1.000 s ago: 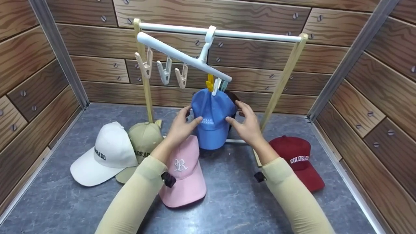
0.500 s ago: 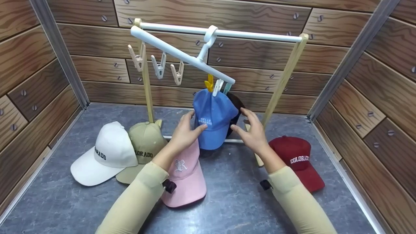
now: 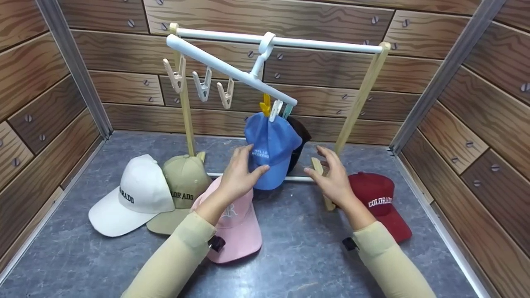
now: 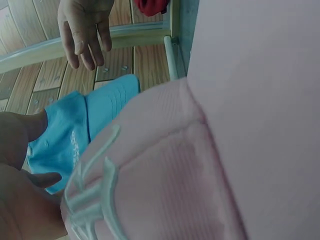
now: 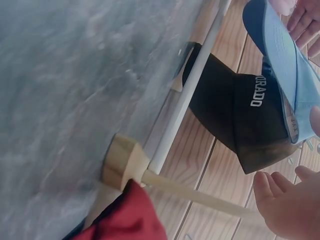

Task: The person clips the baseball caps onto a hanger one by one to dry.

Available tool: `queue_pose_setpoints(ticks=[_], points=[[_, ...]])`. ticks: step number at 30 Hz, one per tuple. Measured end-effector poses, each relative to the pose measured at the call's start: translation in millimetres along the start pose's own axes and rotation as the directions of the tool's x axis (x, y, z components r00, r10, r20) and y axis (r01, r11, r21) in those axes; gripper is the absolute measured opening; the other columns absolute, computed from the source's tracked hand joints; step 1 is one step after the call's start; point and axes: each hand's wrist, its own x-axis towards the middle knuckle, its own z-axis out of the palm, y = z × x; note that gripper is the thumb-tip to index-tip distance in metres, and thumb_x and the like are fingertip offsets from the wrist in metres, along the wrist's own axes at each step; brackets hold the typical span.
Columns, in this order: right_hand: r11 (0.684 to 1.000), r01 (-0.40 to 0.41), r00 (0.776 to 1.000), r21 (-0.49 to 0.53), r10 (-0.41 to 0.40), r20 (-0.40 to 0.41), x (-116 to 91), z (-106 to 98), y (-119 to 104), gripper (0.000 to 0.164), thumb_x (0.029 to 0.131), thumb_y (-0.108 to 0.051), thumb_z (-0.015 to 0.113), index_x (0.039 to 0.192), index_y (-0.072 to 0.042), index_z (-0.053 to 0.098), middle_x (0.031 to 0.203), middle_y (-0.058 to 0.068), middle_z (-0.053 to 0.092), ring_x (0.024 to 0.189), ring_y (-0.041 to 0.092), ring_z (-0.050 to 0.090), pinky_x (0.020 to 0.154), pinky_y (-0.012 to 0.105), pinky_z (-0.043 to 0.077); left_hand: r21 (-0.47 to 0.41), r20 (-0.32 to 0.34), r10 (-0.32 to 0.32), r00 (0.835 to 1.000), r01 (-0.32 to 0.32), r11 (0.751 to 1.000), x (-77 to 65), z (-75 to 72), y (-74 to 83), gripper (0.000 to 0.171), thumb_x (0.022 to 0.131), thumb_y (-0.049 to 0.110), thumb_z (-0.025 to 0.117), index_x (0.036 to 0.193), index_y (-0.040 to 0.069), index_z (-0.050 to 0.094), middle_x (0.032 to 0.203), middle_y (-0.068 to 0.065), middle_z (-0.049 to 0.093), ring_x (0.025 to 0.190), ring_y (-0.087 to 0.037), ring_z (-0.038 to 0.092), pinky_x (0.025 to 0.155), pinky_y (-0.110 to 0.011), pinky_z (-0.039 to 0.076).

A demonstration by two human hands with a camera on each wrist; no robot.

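Note:
A blue cap (image 3: pixel 275 138) hangs from a yellow clip (image 3: pixel 265 105) and a white clip (image 3: pixel 275 111) on the low right end of a tilted white hanger (image 3: pixel 223 66). Behind it hangs a black cap (image 3: pixel 301 140), lettered in white in the right wrist view, near a teal clip (image 3: pixel 287 111). My left hand (image 3: pixel 239 176), fingers loosely spread, overlaps the blue cap's left side in the head view; contact is unclear. To the right, my right hand (image 3: pixel 334 178) holds nothing, its fingers relaxed and apart from both caps.
The hanger hooks over a rack's white rail (image 3: pixel 323 44). Three other clips dangle at its left, among them a pale pink clip (image 3: pixel 175 76). White (image 3: pixel 143 186), olive (image 3: pixel 186 182) and pink caps (image 3: pixel 238 240) lie left; a dark red cap (image 3: pixel 374 192) lies right.
My right hand has drawn away from the caps, rightward and down. The left hand has shifted slightly right and lower. The hanger's left end rose, then stayed tilted, and the black cap shows more.

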Motion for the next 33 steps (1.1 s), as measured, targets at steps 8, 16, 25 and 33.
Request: queue_pose_setpoints(ticks=[8, 16, 25, 33], points=[[0.999, 0.000, 1.000, -0.042, -0.001, -0.011, -13, -10, 8, 0.078, 0.095, -0.015, 0.091, 0.160, 0.002, 0.053, 0.157, 0.024, 0.057, 0.139, 0.039, 0.059, 0.114, 0.059, 0.049, 0.134, -0.064, 0.138, 0.988, -0.128, 0.983, -8.8, 9.6, 8.8, 0.075, 0.099, 0.033, 0.087, 0.156, -0.003, 0.054, 0.146, -0.023, 0.052, 0.139, -0.040, 0.048, 0.114, -0.056, 0.049], [0.996, -0.004, 1.000, -0.092, 0.003, -0.008, -25, -28, 12, 0.073, 0.095, -0.012, 0.091, 0.157, 0.003, 0.057, 0.154, 0.025, 0.060, 0.136, 0.042, 0.062, 0.112, 0.058, 0.051, 0.100, 0.010, 0.223, 0.975, -0.223, 0.970, -18.1, 19.4, 23.6, 0.064, 0.101, 0.032, 0.085, 0.150, -0.001, 0.060, 0.139, -0.020, 0.058, 0.129, -0.037, 0.052, 0.108, -0.052, 0.050], [0.990, -0.035, 0.999, -0.139, 0.035, 0.000, -38, -46, 16, 0.074, 0.095, -0.015, 0.091, 0.158, 0.004, 0.055, 0.153, 0.026, 0.060, 0.142, 0.042, 0.057, 0.117, 0.057, 0.046, 0.025, 0.158, 0.232, 0.960, -0.239, 0.971, -25.1, 42.1, 39.9, 0.066, 0.105, 0.038, 0.080, 0.154, 0.002, 0.057, 0.142, -0.016, 0.060, 0.135, -0.032, 0.055, 0.115, -0.048, 0.049], [0.985, -0.054, 0.998, -0.165, 0.052, -0.017, -47, -63, 23, 0.074, 0.094, -0.015, 0.091, 0.156, 0.006, 0.056, 0.152, 0.027, 0.061, 0.135, 0.044, 0.061, 0.116, 0.060, 0.042, -0.030, 0.259, 0.168, 0.951, -0.166, 0.986, -32.8, 62.2, 53.7, 0.068, 0.107, 0.042, 0.077, 0.158, 0.004, 0.054, 0.144, -0.013, 0.061, 0.134, -0.026, 0.061, 0.115, -0.044, 0.050]])
